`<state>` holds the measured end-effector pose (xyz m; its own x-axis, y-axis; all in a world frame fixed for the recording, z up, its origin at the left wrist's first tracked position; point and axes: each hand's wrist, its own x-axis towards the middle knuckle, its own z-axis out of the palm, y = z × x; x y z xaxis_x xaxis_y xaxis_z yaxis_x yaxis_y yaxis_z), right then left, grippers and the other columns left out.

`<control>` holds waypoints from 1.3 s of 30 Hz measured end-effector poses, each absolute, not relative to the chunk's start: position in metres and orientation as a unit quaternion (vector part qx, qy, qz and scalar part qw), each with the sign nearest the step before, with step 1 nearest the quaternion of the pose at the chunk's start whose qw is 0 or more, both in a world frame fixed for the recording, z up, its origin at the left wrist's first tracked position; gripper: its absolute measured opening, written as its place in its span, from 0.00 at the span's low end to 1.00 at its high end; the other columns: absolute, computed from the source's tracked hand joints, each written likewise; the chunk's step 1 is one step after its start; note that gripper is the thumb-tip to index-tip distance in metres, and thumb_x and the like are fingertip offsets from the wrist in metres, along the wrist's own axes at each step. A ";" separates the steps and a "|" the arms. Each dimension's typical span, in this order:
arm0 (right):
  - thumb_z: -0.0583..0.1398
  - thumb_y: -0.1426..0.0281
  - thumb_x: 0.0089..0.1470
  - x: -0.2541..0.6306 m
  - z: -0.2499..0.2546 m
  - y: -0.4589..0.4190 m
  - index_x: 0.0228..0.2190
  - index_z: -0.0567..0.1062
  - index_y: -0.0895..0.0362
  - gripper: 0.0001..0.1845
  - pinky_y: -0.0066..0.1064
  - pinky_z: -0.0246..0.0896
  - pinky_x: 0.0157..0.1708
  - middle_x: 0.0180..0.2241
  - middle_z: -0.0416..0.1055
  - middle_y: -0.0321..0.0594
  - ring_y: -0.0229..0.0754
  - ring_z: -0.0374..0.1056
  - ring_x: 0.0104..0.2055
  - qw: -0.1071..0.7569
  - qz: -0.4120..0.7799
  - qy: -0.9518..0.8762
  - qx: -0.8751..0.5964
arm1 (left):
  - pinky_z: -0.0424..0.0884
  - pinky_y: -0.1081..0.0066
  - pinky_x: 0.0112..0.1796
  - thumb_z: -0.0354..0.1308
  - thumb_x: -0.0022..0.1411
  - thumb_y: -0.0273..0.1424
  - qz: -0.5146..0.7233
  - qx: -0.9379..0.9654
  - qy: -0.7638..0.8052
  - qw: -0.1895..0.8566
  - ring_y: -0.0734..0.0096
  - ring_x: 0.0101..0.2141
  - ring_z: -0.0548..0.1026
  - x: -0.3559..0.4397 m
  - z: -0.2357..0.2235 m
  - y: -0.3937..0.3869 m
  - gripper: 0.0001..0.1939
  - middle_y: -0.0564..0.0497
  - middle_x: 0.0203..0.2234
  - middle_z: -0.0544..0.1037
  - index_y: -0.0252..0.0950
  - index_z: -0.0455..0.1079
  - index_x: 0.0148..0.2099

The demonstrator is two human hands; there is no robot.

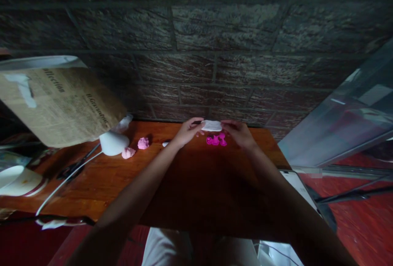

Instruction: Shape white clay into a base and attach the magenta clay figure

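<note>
A small white flat piece [211,125] with a slightly wavy edge is stretched level between my two hands, above the far part of the table. Whether it is tissue, cloth or clay I cannot tell. My left hand [188,131] pinches its left end, and its right end is between the thumb and fingers of my right hand [240,132]. Just below it on the table lie bright magenta shaped pieces [216,139], close together. A small white object [166,144] shows left of my left wrist. Farther left sit two crumpled pink lumps, one [143,143] behind the other [128,153].
A table lamp with a printed brown shade [64,102] and white base [113,144] stands at the left of the wooden table [196,192], its white cable crossing the top. A white tub [20,180] is at far left. Behind runs a brick wall [196,69].
</note>
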<state>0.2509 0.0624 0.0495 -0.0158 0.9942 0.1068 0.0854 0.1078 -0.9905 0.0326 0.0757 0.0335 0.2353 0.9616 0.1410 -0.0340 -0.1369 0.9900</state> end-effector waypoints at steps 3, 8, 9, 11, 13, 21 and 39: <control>0.65 0.66 0.43 0.259 0.058 0.088 0.32 0.80 0.60 0.13 0.28 0.60 0.27 0.23 0.73 0.36 0.36 0.64 0.25 0.485 0.418 -0.545 -0.541 | 0.65 0.78 0.24 0.69 0.54 0.38 0.474 0.573 0.419 0.521 0.76 0.22 0.74 0.047 0.033 0.101 0.19 0.53 0.22 0.77 0.32 0.73 0.44; 0.63 0.66 0.44 0.268 0.060 0.101 0.31 0.80 0.60 0.12 0.28 0.59 0.26 0.22 0.72 0.36 0.36 0.63 0.25 0.459 0.387 -0.563 -0.567 | 0.66 0.77 0.25 0.69 0.52 0.38 0.492 0.559 0.424 0.515 0.77 0.23 0.73 0.063 0.027 0.112 0.17 0.54 0.22 0.76 0.32 0.74 0.40; 0.63 0.65 0.44 0.269 0.061 0.098 0.32 0.80 0.60 0.14 0.28 0.59 0.27 0.23 0.73 0.37 0.36 0.63 0.25 0.467 0.381 -0.568 -0.561 | 0.67 0.76 0.26 0.69 0.52 0.38 0.492 0.562 0.424 0.512 0.76 0.24 0.74 0.063 0.028 0.109 0.18 0.53 0.22 0.76 0.32 0.74 0.41; 0.63 0.63 0.45 0.269 0.061 0.086 0.35 0.81 0.60 0.17 0.28 0.59 0.27 0.25 0.74 0.38 0.36 0.63 0.25 0.475 0.374 -0.580 -0.545 | 0.68 0.76 0.27 0.67 0.54 0.40 0.478 0.586 0.422 0.499 0.74 0.26 0.75 0.057 0.032 0.097 0.19 0.52 0.24 0.77 0.32 0.74 0.44; 0.63 0.60 0.47 0.266 0.057 0.066 0.40 0.81 0.60 0.21 0.28 0.59 0.26 0.26 0.74 0.38 0.36 0.64 0.25 0.455 0.391 -0.604 -0.524 | 0.69 0.74 0.27 0.63 0.58 0.44 0.435 0.631 0.426 0.481 0.72 0.26 0.75 0.041 0.036 0.080 0.20 0.50 0.25 0.78 0.33 0.75 0.44; 0.60 0.63 0.51 0.230 0.004 -0.004 0.36 0.82 0.55 0.14 0.31 0.63 0.31 0.29 0.78 0.37 0.39 0.70 0.28 0.333 0.429 -0.671 -0.504 | 0.72 0.64 0.45 0.63 0.58 0.38 0.253 0.788 0.540 0.154 0.57 0.44 0.78 -0.079 0.021 0.034 0.18 0.43 0.45 0.81 0.37 0.76 0.50; 0.65 0.61 0.52 0.197 0.003 0.004 0.45 0.78 0.54 0.18 0.37 0.70 0.44 0.41 0.79 0.41 0.42 0.74 0.41 0.427 0.477 -0.672 -0.372 | 0.72 0.68 0.43 0.65 0.59 0.34 0.374 0.761 0.355 0.393 0.66 0.40 0.78 -0.010 0.019 0.017 0.15 0.46 0.41 0.82 0.36 0.76 0.47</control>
